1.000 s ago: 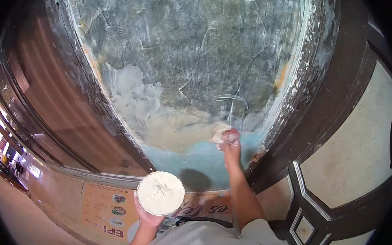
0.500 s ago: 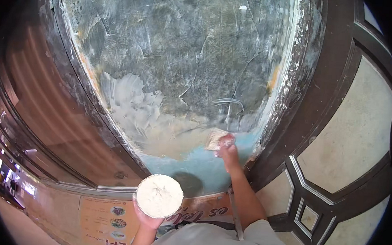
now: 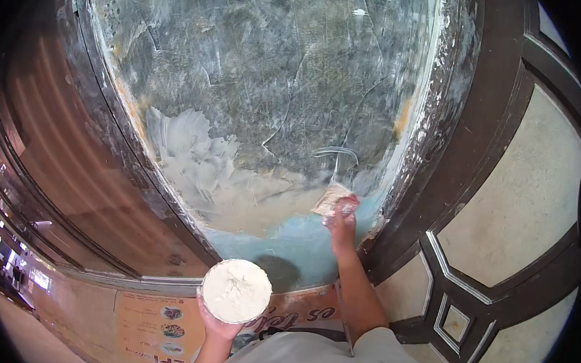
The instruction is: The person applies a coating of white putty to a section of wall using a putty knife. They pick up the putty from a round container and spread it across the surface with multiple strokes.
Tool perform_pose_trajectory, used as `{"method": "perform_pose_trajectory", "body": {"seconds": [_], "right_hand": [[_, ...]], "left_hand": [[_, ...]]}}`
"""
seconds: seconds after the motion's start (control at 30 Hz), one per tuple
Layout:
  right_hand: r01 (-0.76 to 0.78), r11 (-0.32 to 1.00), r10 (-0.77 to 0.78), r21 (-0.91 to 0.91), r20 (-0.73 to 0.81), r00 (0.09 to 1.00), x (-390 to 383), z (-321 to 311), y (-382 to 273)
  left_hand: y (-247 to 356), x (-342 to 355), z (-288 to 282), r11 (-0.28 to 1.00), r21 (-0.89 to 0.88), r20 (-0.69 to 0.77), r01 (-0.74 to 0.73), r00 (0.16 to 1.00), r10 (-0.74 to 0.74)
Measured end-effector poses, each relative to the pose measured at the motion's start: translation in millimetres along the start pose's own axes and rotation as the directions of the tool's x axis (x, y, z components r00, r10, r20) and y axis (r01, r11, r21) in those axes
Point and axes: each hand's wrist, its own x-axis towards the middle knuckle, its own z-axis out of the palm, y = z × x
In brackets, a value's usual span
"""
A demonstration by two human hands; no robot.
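Observation:
My left hand (image 3: 220,325) is closed round the lower side of a round bowl (image 3: 269,304) filled with thick white putty (image 3: 236,290). The putty has a ridged dip near its middle. At the lower right of a worn wall (image 3: 297,69), my right hand (image 3: 343,213) grips a pale, flat, putty-coated spreader (image 3: 331,198). Its blade is angled over the wall; whether it touches cannot be made out. White smears mark my right fingers. Grey-white putty (image 3: 196,152) covers a patch on the left, with a beige band and a light blue strip (image 3: 287,238) lower down.
A dark wooden frame with pale panels (image 3: 516,189) stands close on the right. Brown glazed panels (image 3: 98,170) line the left. Below the wall, an orange printed banner (image 3: 155,326) lies on the floor. Cracks and flaking paint edge the wall.
My right hand has shifted slightly right and up along the wall, and the spreader has turned a little. The bowl in my left hand stays in place.

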Motion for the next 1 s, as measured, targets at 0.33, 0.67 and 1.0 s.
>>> {"method": "perform_pose_trajectory", "body": {"seconds": [0.33, 0.67, 1.0], "right_hand": [[0.014, 0.980, -0.004, -0.197, 0.048, 0.999, 0.5, -2.4, -16.1], [-0.111, 0.987, 0.112, 0.112, 0.004, 0.994, 8.4, -27.4, -9.5], [-0.037, 0.957, 0.085, -0.288, 0.156, 0.984, 6.5, -33.0, -16.6]], "left_hand": [[-19.0, -2.7, 3.3, 0.998, 0.050, 0.023, -0.022, 1.000, 0.021], [-48.5, -8.0, 6.4, 0.999, 0.021, -0.051, -0.040, 0.998, 0.041], [-73.2, -25.6, 12.9, 0.992, 0.008, -0.035, -0.122, 0.992, 0.123]]}}
